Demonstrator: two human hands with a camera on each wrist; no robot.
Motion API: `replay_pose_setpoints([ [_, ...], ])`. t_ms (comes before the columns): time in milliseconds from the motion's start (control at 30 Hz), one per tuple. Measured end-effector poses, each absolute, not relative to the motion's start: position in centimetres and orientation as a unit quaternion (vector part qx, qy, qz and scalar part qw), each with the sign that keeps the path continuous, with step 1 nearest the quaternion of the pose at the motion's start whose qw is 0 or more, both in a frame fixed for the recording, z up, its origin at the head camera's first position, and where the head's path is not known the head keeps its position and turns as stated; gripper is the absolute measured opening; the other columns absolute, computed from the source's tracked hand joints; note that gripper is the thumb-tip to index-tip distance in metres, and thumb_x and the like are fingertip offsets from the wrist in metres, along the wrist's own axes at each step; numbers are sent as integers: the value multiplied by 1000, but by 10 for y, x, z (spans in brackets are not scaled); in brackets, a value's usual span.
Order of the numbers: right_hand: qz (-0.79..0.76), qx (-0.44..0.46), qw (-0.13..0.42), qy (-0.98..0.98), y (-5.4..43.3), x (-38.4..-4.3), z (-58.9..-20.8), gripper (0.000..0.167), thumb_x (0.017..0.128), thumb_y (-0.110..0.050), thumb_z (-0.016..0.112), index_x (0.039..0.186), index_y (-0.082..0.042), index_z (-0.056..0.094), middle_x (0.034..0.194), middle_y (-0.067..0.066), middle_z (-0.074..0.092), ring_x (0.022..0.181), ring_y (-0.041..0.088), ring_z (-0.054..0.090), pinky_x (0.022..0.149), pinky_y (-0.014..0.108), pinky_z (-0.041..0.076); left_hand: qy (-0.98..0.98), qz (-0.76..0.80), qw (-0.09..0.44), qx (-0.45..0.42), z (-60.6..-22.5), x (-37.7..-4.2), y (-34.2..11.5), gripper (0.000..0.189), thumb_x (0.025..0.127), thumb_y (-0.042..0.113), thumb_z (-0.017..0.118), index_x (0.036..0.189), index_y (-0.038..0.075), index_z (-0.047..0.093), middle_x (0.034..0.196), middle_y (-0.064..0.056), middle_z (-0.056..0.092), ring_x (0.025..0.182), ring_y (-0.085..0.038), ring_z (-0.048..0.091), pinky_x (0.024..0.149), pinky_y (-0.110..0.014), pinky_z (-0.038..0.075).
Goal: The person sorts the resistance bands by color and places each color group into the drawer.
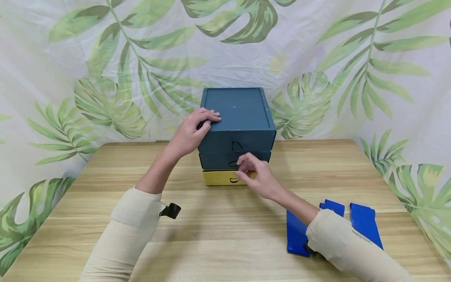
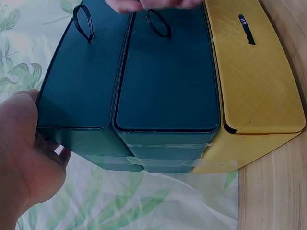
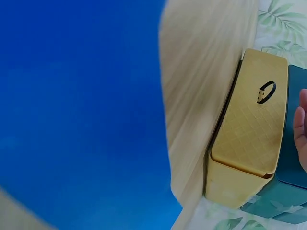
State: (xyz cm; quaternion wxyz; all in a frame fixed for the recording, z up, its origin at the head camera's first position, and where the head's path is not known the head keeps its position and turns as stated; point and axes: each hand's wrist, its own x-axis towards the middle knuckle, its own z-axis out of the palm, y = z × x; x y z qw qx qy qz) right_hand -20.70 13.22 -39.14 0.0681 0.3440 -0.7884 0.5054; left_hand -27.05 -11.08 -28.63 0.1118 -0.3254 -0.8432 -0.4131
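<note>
A stack of three drawers stands at the table's back: two dark blue drawers point(image 1: 217, 141) point(image 2: 168, 81) above a yellow drawer point(image 1: 215, 178) point(image 3: 252, 129). Each front has a black loop pull point(image 1: 237, 147), like a cable tie. My left hand point(image 1: 195, 129) rests on the top left edge of the stack, fingers over the top panel. In front of the middle drawer is my right hand point(image 1: 258, 178), fingers bent and thumb apart from the index finger. Its fingertips point(image 1: 239, 160) are right beside the middle loop point(image 2: 158, 23), with nothing seen between them.
Blue flat pieces point(image 1: 364, 221) lie at the right of the wooden table point(image 1: 218, 235), partly under my right forearm. Blue material point(image 3: 81, 115) fills much of the right wrist view. A leaf-patterned cloth point(image 1: 148, 39) hangs behind the drawers.
</note>
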Motion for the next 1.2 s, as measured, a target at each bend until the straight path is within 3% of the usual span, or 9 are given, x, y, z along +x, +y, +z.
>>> replay_pose_setpoints([
  [67, 482, 347, 66, -802, 134, -204, -392, 7, 98, 1, 67, 104, 0, 63, 83, 12, 72, 70, 23, 68, 62, 26, 53, -842, -415, 110, -326, -286, -270, -111, 34, 107, 5, 43, 125, -5, 71, 136, -19, 62, 145, -34, 45, 121, -47, 34],
  [200, 430, 339, 2, -837, 134, -202, -397, 8, 99, -5, 69, 105, -1, 69, 82, 12, 74, 68, 13, 68, 63, 23, 55, -842, -417, 107, -325, -286, -270, -110, 34, 107, 4, 43, 125, -5, 70, 137, -19, 62, 145, -33, 44, 121, -47, 34],
  [333, 411, 320, -45, -852, 129, -204, -403, 14, 102, -8, 65, 109, 3, 70, 77, 13, 74, 65, 22, 70, 61, 22, 55, -843, -418, 102, -323, -286, -269, -111, 34, 107, 4, 43, 126, -4, 70, 137, -18, 62, 145, -32, 44, 121, -47, 33],
  [500, 422, 294, -50, -856, 125, -206, -405, 8, 101, -4, 65, 99, 2, 70, 74, 15, 72, 63, 29, 71, 57, 21, 52, -842, -419, 103, -324, -286, -269, -111, 34, 107, 4, 43, 126, -3, 71, 137, -18, 62, 145, -32, 44, 121, -46, 33],
  [733, 421, 270, -83, -862, 122, -208, -404, 8, 100, -4, 67, 98, 3, 70, 77, 16, 73, 65, 28, 73, 56, 22, 53, -842, -416, 108, -325, -285, -270, -111, 34, 107, 4, 43, 125, -4, 71, 136, -19, 62, 145, -33, 45, 121, -47, 33],
  [1033, 379, 257, -72, -886, 119, -207, -405, 5, 97, -5, 70, 95, -1, 72, 78, 9, 74, 69, 21, 73, 61, 21, 53, -843, -418, 101, -322, -285, -271, -111, 35, 107, 5, 42, 126, -4, 71, 138, -19, 61, 146, -33, 44, 121, -48, 33],
  [1200, 366, 258, -72, -891, 121, -207, -407, 3, 94, -3, 72, 92, -2, 74, 76, 4, 74, 65, 9, 68, 62, 20, 52, -844, -419, 99, -321, -285, -270, -112, 35, 107, 5, 42, 126, -5, 70, 138, -20, 61, 146, -34, 43, 121, -49, 32],
])
